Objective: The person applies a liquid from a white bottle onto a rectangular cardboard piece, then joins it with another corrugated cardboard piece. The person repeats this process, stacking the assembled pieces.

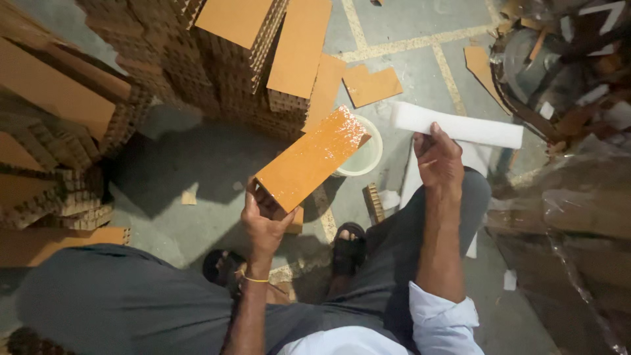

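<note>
My left hand [264,220] grips the near end of an orange rectangular board [314,156] and holds it tilted over the floor. The board's top face looks wet and glossy, most of all at its far end. Just behind that far end stands a white round bowl [365,160] of pale liquid on the floor. My right hand [437,158] holds a long white foam strip [460,126] by its middle, level and to the right of the board. I sit with grey trousers and dark sandals [348,246] below.
Stacks of orange honeycomb-edged boards [250,59] rise behind and to the left [52,131]. Loose orange sheets [371,84] lie on the grey concrete floor. A heap of scraps and plastic wrap [565,72] fills the right side. A small honeycomb offcut [373,202] lies near my foot.
</note>
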